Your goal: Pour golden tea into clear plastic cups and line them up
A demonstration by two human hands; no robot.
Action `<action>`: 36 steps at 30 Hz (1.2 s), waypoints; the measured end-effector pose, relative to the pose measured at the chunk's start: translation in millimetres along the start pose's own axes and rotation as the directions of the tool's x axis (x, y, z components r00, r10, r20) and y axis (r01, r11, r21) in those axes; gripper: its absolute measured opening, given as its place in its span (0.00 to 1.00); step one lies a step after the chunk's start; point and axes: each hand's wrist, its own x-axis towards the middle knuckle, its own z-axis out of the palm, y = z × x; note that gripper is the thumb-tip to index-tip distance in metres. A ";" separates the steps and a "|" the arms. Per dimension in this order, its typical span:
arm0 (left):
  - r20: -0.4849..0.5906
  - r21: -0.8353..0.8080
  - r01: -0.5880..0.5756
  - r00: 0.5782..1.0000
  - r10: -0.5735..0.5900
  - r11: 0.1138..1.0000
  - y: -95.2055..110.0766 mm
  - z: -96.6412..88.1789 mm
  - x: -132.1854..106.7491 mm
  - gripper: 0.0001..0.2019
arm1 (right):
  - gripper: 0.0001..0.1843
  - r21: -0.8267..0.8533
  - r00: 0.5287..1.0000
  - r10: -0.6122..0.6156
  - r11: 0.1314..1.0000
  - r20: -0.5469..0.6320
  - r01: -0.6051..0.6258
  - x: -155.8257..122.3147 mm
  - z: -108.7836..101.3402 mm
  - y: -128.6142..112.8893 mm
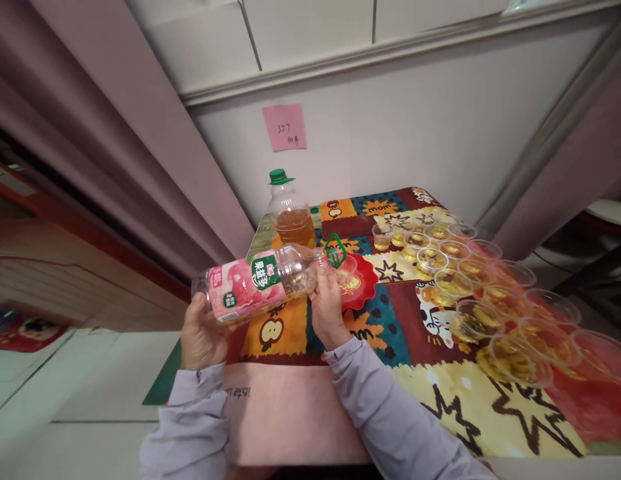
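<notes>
A clear plastic juice bottle (255,283) with a pink fruit label lies nearly level above the table, its neck tipped to the right. My left hand (203,333) is closed around the bottle's base. Closer to the neck, my right hand (329,307) grips the bottle, just beside its green ring handle (336,251). Little liquid shows inside. Under the bottle's mouth is a red scalloped plate (369,283), with a clear cup apparently on it, partly hidden.
Rows of clear cups (433,261) with yellow liquid fill the table's right side. A large green-capped jug (294,230) of amber liquid stands behind the bottle. A patterned cloth (390,330) covers the table. The wall bears a pink note (284,127); curtains hang at both sides.
</notes>
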 end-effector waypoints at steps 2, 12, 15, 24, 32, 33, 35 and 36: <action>0.007 0.001 0.008 1.000 -0.008 1.000 1.3 2.8 0.0 0.31 | 0.33 0.065 0.999 0.033 0.997 -0.036 -0.031 -1.6 2.8 -3.0; -0.038 0.017 0.015 0.999 -0.014 1.000 10.1 12.1 1.6 0.18 | 0.23 0.121 0.991 0.113 0.987 -0.071 -0.104 -2.5 6.2 -5.3; -0.048 0.052 0.012 0.999 -0.009 0.999 10.6 12.1 2.3 0.16 | 0.23 0.133 0.991 0.116 0.985 -0.068 -0.106 -2.4 6.1 -4.8; -0.020 0.050 0.019 1.000 -0.018 0.999 11.3 21.5 0.7 0.23 | 0.25 0.165 0.991 0.120 0.980 -0.055 -0.110 0.5 5.5 -7.1; -0.014 0.023 0.039 0.999 -0.039 0.999 9.0 19.3 3.9 0.22 | 0.23 0.229 0.991 0.124 0.967 -0.041 -0.112 2.8 4.1 -7.5; -0.016 0.023 0.038 0.999 -0.038 0.999 8.8 19.3 3.9 0.22 | 0.23 0.230 0.991 0.124 0.967 -0.047 -0.110 3.1 3.8 -7.1; -0.015 0.024 0.028 1.000 -0.028 0.999 8.5 19.8 3.5 0.22 | 0.22 0.227 0.989 0.132 0.967 -0.061 -0.115 3.9 3.3 -6.0; -0.014 0.028 0.024 1.000 -0.023 0.999 8.5 20.2 3.1 0.22 | 0.22 0.228 0.989 0.136 0.967 -0.066 -0.118 4.2 3.1 -5.3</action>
